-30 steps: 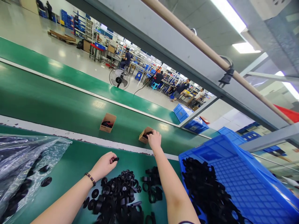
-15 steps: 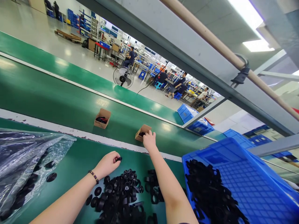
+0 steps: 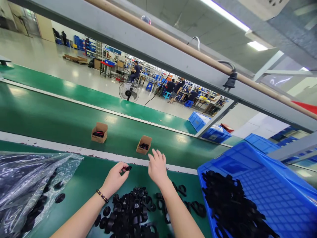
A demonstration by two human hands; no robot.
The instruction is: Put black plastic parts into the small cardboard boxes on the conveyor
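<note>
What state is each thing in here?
Left hand: pinching a black part
Right hand: spread, seemingly empty
Left carton: open, partly filled
Right carton: open, partly filled
Blue crate: open, partly filled
Clear bag: lying down, partly filled
Plug: unplugged, hanging
Fan: upright, running unclear

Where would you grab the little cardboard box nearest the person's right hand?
I'd take the cardboard box by its left and right walls, the right hand coming from the near right, where it is closest. The box stands upright with its top open, dark items inside and a flap raised at the far side; the walls should hold firmer than that flap.
</note>
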